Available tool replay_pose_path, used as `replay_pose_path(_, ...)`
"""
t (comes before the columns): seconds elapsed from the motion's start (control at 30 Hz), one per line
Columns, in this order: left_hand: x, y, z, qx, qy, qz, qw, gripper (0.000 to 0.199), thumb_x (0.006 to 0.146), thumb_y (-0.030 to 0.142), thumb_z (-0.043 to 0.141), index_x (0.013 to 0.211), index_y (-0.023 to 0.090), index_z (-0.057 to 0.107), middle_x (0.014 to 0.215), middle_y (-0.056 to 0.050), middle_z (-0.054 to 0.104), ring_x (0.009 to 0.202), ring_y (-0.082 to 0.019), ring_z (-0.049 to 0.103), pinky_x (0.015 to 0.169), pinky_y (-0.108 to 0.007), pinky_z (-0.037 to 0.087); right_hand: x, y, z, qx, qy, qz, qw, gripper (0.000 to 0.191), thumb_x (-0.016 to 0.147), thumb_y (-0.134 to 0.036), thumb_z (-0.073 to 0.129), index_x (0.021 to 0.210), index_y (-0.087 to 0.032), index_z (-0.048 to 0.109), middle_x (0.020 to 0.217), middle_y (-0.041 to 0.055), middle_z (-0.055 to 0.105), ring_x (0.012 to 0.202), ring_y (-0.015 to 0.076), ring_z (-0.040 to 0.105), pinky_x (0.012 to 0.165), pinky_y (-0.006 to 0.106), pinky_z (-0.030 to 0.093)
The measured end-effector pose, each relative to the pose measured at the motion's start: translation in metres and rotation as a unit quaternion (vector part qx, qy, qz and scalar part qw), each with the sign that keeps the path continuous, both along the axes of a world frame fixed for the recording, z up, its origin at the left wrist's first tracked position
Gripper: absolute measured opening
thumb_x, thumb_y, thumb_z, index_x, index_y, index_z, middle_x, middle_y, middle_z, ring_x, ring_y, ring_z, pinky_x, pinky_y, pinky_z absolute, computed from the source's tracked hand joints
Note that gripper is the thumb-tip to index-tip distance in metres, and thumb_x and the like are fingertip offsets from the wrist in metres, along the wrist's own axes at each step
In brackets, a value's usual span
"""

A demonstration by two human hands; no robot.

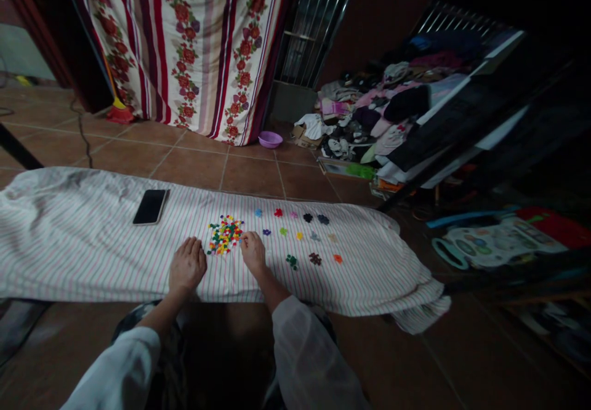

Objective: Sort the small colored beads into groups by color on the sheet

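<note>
A mixed pile of small coloured pieces lies on a striped cloth in front of me. My left hand rests palm down on the cloth just left of the pile, its fingers stretched out and holding nothing. At the pile's right edge, my right hand has its thumb and fingers pinched together; whatever is between them is too small to make out. Right of this hand sit several little groups sorted by colour, among them a red group, a dark green group, a brown group and an orange group.
A phone lies on the cloth to the left. Beyond, a floral curtain hangs above the tiled floor, with a purple basin at its foot. Heaped clothes fill the back right. A dark bar slants nearby.
</note>
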State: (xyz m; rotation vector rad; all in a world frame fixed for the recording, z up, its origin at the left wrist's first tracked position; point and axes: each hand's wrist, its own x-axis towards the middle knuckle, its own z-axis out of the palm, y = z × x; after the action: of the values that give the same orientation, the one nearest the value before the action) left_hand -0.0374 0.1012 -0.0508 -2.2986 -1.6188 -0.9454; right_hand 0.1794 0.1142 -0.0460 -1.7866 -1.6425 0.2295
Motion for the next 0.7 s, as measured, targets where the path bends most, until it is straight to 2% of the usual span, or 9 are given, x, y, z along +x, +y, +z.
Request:
replay_pose_path(0.43,-0.001,0.0,0.001,-0.019,-0.02,-0.01,1.0,0.034,0.092,0.024,0.036,0.113,0.013,0.06,0.116,-0.018,0.066,0.118,-0.03,0.057,0.102,-0.05,0.045,0.009,-0.007,0.014,0.015,0.022,-0.009,1.0,0.027,0.086,-0.011,0.051,0.099,-0.024,0.071,0.098,0.004,0.067,0.088,0.0157,0.064,0.085,0.026,0.05)
replay_pose_path(0.7,-0.003,0.0,0.002,-0.022,-0.002,-0.019,1.0,0.035,0.092,0.024,0.034,0.113,0.01,0.059,0.115,-0.02,0.065,0.119,-0.031,0.056,0.103,-0.049,0.045,0.05,-0.026,0.026,0.054,0.044,-0.05,0.996,0.023,0.086,-0.014,0.049,0.097,-0.021,0.069,0.095,0.0046,0.066,0.081,0.0151,0.062,0.083,0.027,0.05)
